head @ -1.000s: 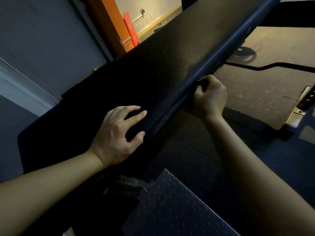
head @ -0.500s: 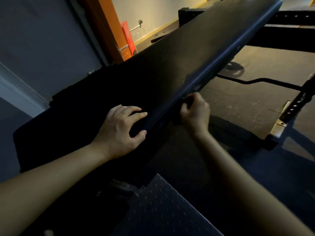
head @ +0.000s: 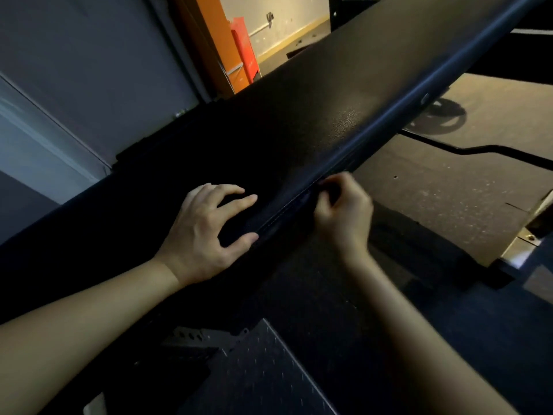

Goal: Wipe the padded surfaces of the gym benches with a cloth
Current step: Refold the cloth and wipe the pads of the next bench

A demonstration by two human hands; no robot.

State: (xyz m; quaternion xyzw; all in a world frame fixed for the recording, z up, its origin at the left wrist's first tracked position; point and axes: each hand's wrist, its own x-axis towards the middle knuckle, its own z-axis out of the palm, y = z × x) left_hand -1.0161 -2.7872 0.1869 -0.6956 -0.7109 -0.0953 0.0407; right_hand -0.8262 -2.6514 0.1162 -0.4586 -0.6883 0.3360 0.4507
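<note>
A long black padded bench runs diagonally from lower left to upper right. My left hand rests on its top surface with fingers spread and the thumb near the stitched side seam. My right hand is curled against the pad's side edge, just right of the left hand. It pinches what looks like a small dark cloth, hard to tell apart from the black pad in the dim light.
A dark diamond-plate step lies below the bench near me. A barbell bar and weight plate lie on the rubber floor at right. An orange post and a red panel stand by the grey wall.
My right hand has slid along the pad's side edge toward me, ending closer to my left hand. The left hand has stayed pressed on the top surface.
</note>
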